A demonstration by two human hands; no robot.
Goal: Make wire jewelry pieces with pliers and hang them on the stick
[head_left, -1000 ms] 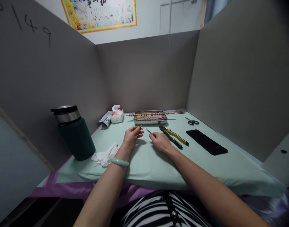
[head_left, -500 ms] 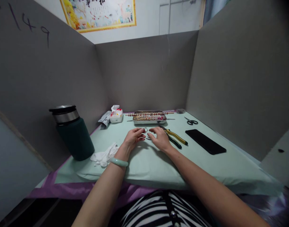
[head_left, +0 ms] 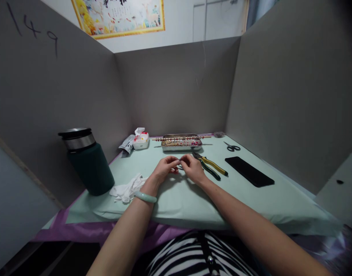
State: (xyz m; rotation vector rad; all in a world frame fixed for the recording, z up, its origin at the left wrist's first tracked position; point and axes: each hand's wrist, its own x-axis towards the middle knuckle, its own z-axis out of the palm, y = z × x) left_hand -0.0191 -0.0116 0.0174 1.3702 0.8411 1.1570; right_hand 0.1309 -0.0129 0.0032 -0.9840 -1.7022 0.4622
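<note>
A person is sitting at a desk covered with a pale green cloth (head_left: 187,209), grey partitions (head_left: 178,88) standing on three sides. The left hand (head_left: 163,168) and right hand (head_left: 194,169) are meeting above the cloth, just in front of the shallow metal tray (head_left: 181,148). Thumb and forefinger of each are closing in a narrow pinch, and a tiny beadwork piece (head_left: 180,162) is sitting between the fingertips, mostly hidden from me. A slim metal tool (head_left: 180,168) is showing just below the pinch, beside the right hand; I can't tell whether the curled fingers are gripping it.

A jade-coloured bangle (head_left: 145,197) is circling the left wrist, and a crumpled white tissue (head_left: 127,189) is lying near it. The dark green flask (head_left: 91,168) is standing farther left. Close to the right hand, combination pliers (head_left: 215,166) with yellow and green handles are resting, and beyond them a flat black slab (head_left: 249,171) and small scissors (head_left: 232,148) are lying. Beaded rods (head_left: 181,139) are spanning the tray, while a white box (head_left: 140,142) with red marks is sitting to its left.
</note>
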